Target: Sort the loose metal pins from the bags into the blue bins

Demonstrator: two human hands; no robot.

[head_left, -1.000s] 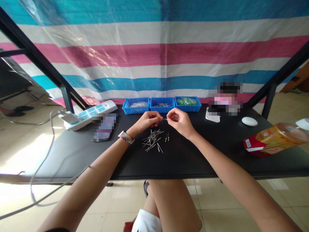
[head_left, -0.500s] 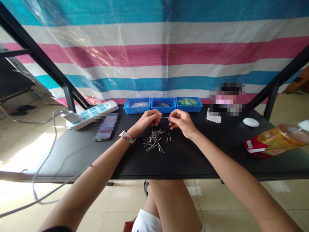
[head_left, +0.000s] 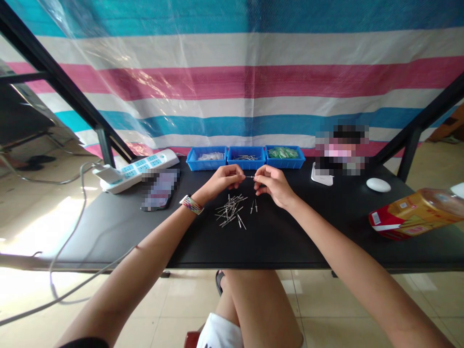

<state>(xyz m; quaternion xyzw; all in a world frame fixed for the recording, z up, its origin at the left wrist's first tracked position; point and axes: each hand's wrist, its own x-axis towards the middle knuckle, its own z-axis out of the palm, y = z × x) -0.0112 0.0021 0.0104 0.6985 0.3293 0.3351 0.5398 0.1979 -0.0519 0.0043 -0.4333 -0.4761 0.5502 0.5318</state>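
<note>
My left hand [head_left: 225,178] and my right hand [head_left: 272,182] are pinched together over the black table [head_left: 119,227], fingertips almost meeting. Between them runs a thin metal pin [head_left: 249,177], gripped at both ends. Just below the hands lies a loose pile of similar metal pins [head_left: 229,211], with two more pins [head_left: 254,206] a little to its right. A coloured band sits on my left wrist [head_left: 192,204].
Three blue trays [head_left: 245,157] stand in a row behind the hands, holding clear bits, pins and green parts. A white power strip [head_left: 139,169] and a phone [head_left: 159,189] lie at the left. A white stand [head_left: 322,176], a white puck [head_left: 378,184] and a lying bottle [head_left: 413,212] are at the right.
Both hands stay pinched on the pin with only slight finger shifts. The view has drifted a little to the left.
</note>
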